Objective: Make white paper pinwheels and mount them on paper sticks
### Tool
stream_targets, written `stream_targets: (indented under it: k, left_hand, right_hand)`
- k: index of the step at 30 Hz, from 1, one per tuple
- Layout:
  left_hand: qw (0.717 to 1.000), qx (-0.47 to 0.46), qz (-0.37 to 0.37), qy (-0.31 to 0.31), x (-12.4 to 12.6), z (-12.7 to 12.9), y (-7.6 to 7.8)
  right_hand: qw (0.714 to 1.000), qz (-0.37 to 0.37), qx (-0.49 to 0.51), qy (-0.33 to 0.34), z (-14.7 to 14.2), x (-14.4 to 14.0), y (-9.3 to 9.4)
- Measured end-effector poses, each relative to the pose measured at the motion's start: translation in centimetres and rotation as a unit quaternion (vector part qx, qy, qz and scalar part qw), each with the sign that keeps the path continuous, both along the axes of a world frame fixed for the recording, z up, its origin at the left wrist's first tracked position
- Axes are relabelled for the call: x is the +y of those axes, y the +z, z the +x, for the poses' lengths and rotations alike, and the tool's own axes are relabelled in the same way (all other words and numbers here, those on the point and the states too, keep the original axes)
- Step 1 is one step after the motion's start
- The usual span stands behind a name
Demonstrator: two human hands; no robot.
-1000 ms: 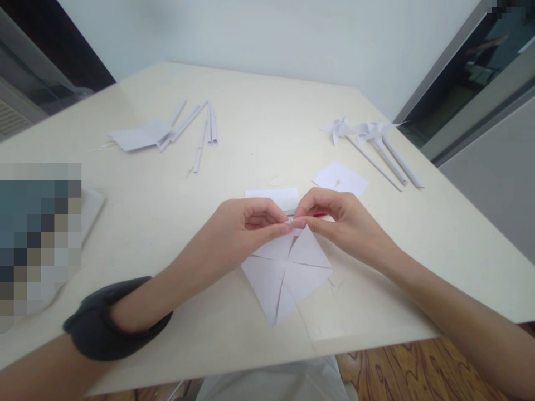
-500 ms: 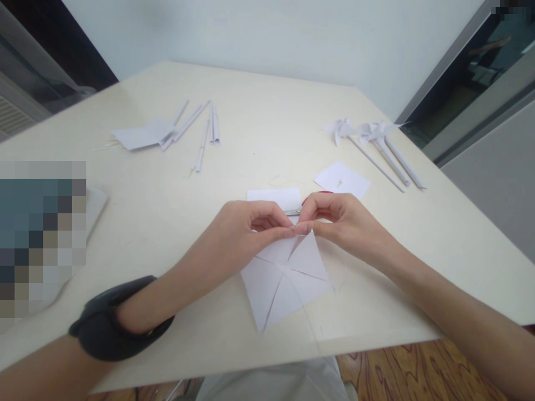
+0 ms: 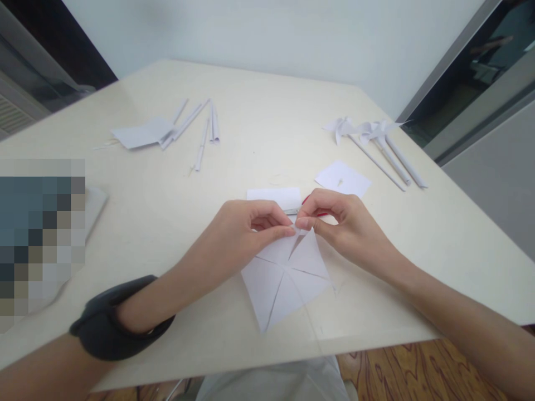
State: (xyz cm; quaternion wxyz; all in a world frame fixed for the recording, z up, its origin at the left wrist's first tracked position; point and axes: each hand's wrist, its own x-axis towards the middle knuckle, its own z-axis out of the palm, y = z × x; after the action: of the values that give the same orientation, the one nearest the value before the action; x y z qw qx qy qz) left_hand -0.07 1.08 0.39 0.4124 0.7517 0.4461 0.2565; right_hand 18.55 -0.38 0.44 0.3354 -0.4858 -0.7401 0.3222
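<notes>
A square of white paper (image 3: 292, 292) with slits cut from its corners toward the middle lies on the table in front of me. My left hand (image 3: 267, 225) pinches its far edge between thumb and fingertips. Right beside it, my right hand (image 3: 321, 214) has thumb and index finger closed together; something thin and whitish shows under the thumb, too small to name. A fine pale thread (image 3: 304, 306) runs across the paper toward the table's near edge. Partly hidden behind my right hand are scissors (image 3: 291, 211) with red handles.
A white folded or rolled paper (image 3: 273, 196) lies beyond my hands, a paper sheet (image 3: 343, 177) to its right. Paper pinwheels (image 3: 371, 132) with rolled sticks are at the back right. Several paper tubes (image 3: 188, 125) and a sheet (image 3: 142, 133) lie back left. A blurred-out object (image 3: 42, 239) sits left.
My right hand has shifted slightly up and away from my left fingertips, opening a small gap between them. More of the red scissor handle shows. The left hand stays in place.
</notes>
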Motion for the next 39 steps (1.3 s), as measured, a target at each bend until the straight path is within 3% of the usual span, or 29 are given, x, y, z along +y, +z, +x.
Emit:
stream_targets:
  k: [3,9,20,29,39]
  left_hand:
    - [1.0,-0.009,-0.007,-0.004,-0.01,-0.02,0.06]
    - [1.0,-0.016,-0.025,-0.003,0.08,-0.24,-0.09]
    - [0.998,-0.045,-0.046,-0.025,0.16,-0.11,-0.11]
    - [0.995,-0.071,-0.067,-0.016,0.29,-0.08,-0.18]
    - [0.983,-0.104,-0.149,-0.011,0.19,0.29,0.23]
  right_hand:
    - [0.999,0.039,-0.015,-0.019,-0.16,-0.13,-0.09]
    - [1.0,-0.009,0.017,0.003,0.12,0.19,0.29]
    - [1.0,-0.003,-0.012,-0.003,0.1,0.04,-0.03]
    - [0.999,-0.035,0.013,0.034,0.27,0.34,0.14]
    - [0.998,0.057,-0.032,0.024,0.08,-0.17,0.19]
